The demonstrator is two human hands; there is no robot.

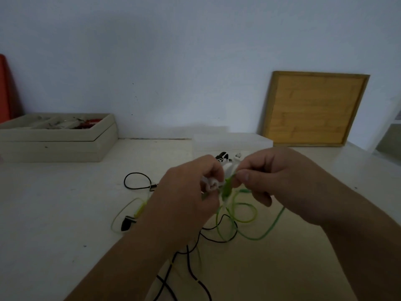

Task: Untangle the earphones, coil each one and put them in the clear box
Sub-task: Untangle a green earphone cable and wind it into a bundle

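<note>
Both hands are raised over the table's middle. My left hand (191, 192) grips a white earphone piece (213, 184) in curled fingers. My right hand (271, 177) pinches the green earphone cable (227, 187) just beside it. Green cable loops (245, 216) hang down to the table and cross a black earphone cable (195, 257). A yellow-green cable with a black earbud (127, 222) lies to the left, and a black loop (136, 181) sits behind it. The clear box (232, 141) stands behind my hands with black and white earphones (225, 156) inside.
A shallow beige tray (56, 137) of small items stands at the back left by the wall. A framed wooden board (314, 109) leans on the wall at the back right. A red object (5, 90) shows at the far left edge.
</note>
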